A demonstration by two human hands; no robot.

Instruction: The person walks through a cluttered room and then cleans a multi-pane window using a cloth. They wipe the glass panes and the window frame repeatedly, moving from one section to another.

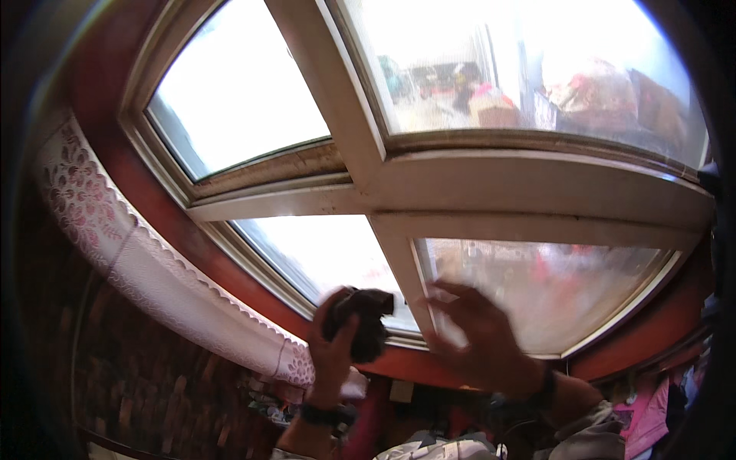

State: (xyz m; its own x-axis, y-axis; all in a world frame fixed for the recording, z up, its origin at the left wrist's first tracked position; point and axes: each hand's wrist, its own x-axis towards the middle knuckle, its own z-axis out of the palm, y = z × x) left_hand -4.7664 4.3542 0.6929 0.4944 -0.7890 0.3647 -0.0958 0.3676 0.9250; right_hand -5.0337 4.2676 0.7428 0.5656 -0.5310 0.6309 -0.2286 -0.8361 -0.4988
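Observation:
My left hand grips a dark, bunched object, which looks like a cloth or a glove; its exact kind cannot be told. It is held up before the lower part of a window with a pale frame. To the right, my right hand is raised in front of the lower right window pane, its fingers apart and somewhat blurred, with nothing seen in it. Both wrists wear dark bands.
A pale curtain with a floral pattern and scalloped edge runs along the left. A red sill or wall strip borders the window. Pink clothing lies at the lower right. Blurred objects show behind the upper right glass.

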